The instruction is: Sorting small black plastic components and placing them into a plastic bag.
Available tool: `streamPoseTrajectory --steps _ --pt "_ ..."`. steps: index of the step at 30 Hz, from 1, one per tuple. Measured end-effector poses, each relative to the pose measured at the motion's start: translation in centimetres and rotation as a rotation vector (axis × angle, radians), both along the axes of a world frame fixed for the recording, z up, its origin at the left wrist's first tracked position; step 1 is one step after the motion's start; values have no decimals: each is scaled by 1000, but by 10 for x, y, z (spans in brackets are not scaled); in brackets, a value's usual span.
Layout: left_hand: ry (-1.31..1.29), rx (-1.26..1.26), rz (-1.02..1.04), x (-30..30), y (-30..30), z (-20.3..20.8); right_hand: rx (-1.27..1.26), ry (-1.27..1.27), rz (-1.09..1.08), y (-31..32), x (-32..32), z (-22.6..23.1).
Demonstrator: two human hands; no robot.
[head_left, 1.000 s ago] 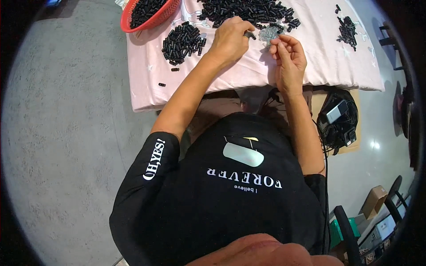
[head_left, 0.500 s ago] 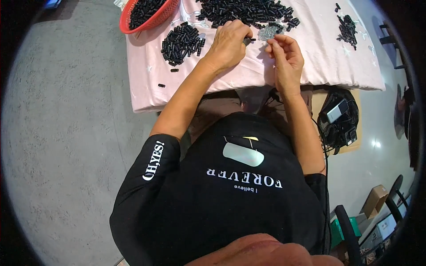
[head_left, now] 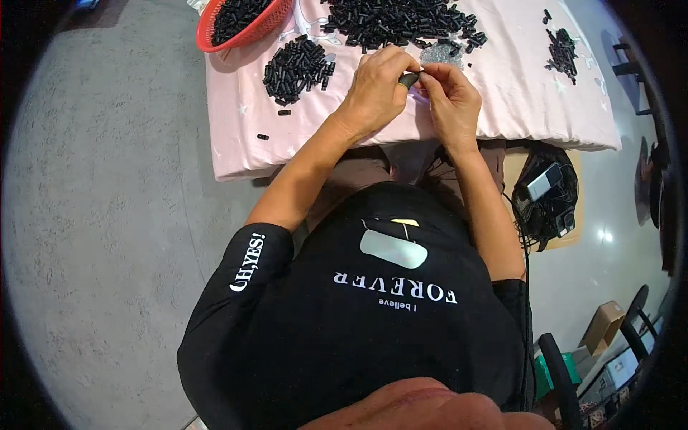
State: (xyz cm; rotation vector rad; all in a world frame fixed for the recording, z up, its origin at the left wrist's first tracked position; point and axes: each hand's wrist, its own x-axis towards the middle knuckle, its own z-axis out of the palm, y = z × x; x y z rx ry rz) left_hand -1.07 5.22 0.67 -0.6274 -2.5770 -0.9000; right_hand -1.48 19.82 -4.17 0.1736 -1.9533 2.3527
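Observation:
My left hand (head_left: 376, 82) is closed in a pinch over the pink cloth, holding a small black cylindrical part (head_left: 419, 73) that its fingers mostly cover. A dark band (head_left: 408, 80) shows by those fingers. My right hand (head_left: 455, 100) meets it from the right, thumb and forefinger pinched at the end of the part; whatever is between them is too small to make out. Just beyond the fingertips lies a heap of tiny clear pieces (head_left: 442, 54). Behind both hands spreads a large pile of black cylindrical parts (head_left: 394, 21).
A smaller pile of black parts (head_left: 297, 70) lies left of my hands, with two loose ones nearer the edge. A red basket (head_left: 278, 20) holds more. Slim black pieces (head_left: 562, 54) lie at the right. A black bag with cables (head_left: 548, 190) sits beside the table.
My hands have come together: the right moved left and slightly down until its fingertips met the part in my left hand. My left hand shifted slightly down and to the right.

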Motion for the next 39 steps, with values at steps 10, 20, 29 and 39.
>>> streamPoseTrajectory --steps 10,20,29,39 --pt "-20 -40 31 -9 -5 -2 289 115 -58 -1 -4 1" --pt "147 -311 167 -58 6 -9 124 68 -51 -2 1 4" --pt "-35 -36 -79 -29 -3 10 -31 44 -108 0 1 4" --pt "-92 -118 -12 -15 -12 -1 -194 -10 3 8 1 3"
